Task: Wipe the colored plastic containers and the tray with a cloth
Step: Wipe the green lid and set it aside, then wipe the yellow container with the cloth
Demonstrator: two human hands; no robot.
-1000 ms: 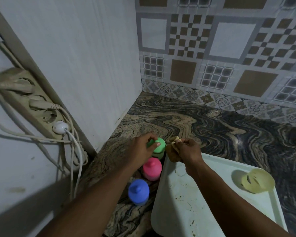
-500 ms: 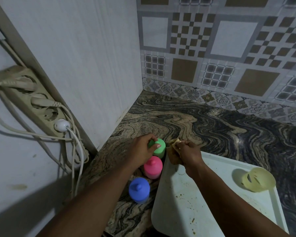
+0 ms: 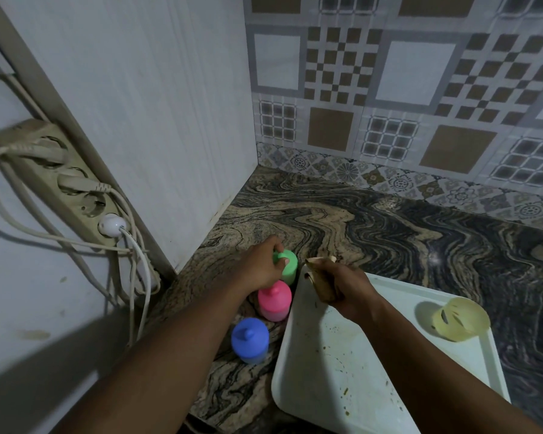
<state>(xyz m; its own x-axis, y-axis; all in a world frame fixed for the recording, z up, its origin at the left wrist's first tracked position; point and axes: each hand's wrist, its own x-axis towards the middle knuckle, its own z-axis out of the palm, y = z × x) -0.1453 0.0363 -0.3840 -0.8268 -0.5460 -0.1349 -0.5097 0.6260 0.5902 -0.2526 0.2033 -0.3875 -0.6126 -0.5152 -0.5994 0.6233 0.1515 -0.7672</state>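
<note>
Three lidded plastic containers stand in a row on the marbled counter, left of the tray: green [image 3: 289,268] farthest, pink [image 3: 275,302] in the middle, blue [image 3: 250,340] nearest. My left hand [image 3: 261,267] grips the green container from its left side, fingers over the lid. My right hand [image 3: 342,288] holds a crumpled tan cloth [image 3: 318,274] just right of the green container, over the far left corner of the white tray [image 3: 336,364]. The tray's surface carries brown specks and smears. A pale yellow container [image 3: 460,319] lies on its side on the tray's far right.
A white panel wall [image 3: 157,120] closes the counter on the left; a power strip [image 3: 60,183] with plugged cables hangs on it. A patterned tile wall [image 3: 405,104] stands at the back. The marbled counter [image 3: 389,233] stretches behind and right of the tray.
My right hand with the cloth has drawn slightly back from the green container toward the tray corner. My left hand stays on the green container.
</note>
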